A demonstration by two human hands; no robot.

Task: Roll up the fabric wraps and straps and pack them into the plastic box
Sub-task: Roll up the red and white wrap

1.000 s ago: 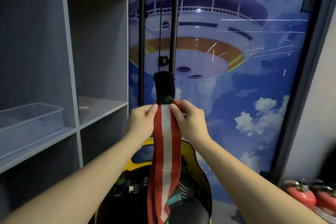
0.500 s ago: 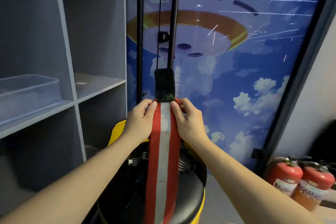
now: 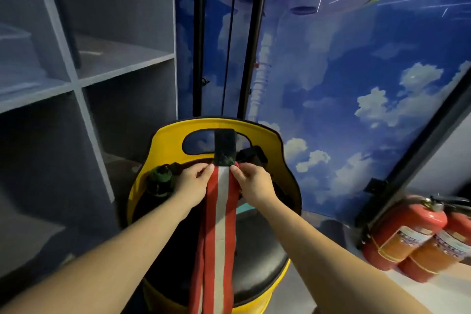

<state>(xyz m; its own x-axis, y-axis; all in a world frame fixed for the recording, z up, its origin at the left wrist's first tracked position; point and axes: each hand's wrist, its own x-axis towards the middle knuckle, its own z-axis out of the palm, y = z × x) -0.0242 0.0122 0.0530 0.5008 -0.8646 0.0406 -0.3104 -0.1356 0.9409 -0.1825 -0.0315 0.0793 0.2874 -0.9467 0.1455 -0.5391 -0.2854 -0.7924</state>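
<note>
A long red wrap with a white middle stripe [image 3: 221, 224] hangs straight down over the yellow chair. Its black hook-and-loop end [image 3: 224, 146] sticks up above my fingers. My left hand [image 3: 193, 182] pinches the wrap's left edge just below that black end. My right hand [image 3: 251, 182] pinches the right edge at the same height. A rolled dark green wrap [image 3: 160, 180] lies on the seat to the left of my left hand. More dark straps [image 3: 251, 155] lie behind my right hand. The clear plastic box [image 3: 15, 56] is a blur on the shelf at far left.
The yellow chair [image 3: 168, 140] with a black seat stands right in front of me. Grey shelving [image 3: 102, 69] fills the left side. Two black poles [image 3: 198, 33] rise behind the chair against a blue sky mural. Red fire extinguishers [image 3: 413, 234] lie at lower right.
The view has tipped downward, so the chair now fills the middle and the box has slid to the far left. Both hands keep the same pinch on the wrap's top.
</note>
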